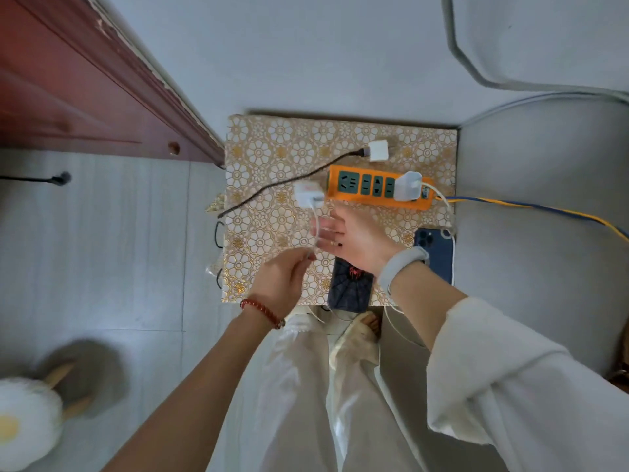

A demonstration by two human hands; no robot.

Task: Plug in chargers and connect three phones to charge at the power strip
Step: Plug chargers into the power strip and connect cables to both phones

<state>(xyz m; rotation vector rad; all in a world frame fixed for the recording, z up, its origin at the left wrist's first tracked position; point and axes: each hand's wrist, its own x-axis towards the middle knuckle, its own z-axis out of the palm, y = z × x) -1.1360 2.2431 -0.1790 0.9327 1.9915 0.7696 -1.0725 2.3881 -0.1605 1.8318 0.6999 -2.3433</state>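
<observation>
Fingers, left hand (pixel 284 279): thumb and forefinger pinched together on the free end of a thin white cable (pixel 317 229), the other fingers curled under.
Fingers, right hand (pixel 354 238): spread apart and empty, hovering just beside the cable's upper run, not touching it as far as I can tell.
Cable path: rises from the left pinch to a white charger (pixel 308 195) lying loose on the patterned table (pixel 272 233), just left of the orange power strip (pixel 377 187) and not plugged in.
Strip: one white charger (pixel 408 186) already seated at its right end, its cable curving toward the blue phone (pixel 437 253) at the table's right edge; the joint at the phone is hidden.
Other charger: a white cube (pixel 378 150) with a black cable (pixel 272 189) lies beyond the strip, unplugged.
Dark phone (pixel 350 287): spider-web case, face down at the near edge, just beneath the right wrist, close to the pinched cable end.
Third phone: not visible.
Handling: cable looks light and limp, so it will droop and twist; best held at the stiff connector, as now. Charger body seems light, hard, smooth-sided; grip it by opposite faces and press straight into a socket.
Phone: probably slippery and fragile; steady it by its edges while inserting.
</observation>
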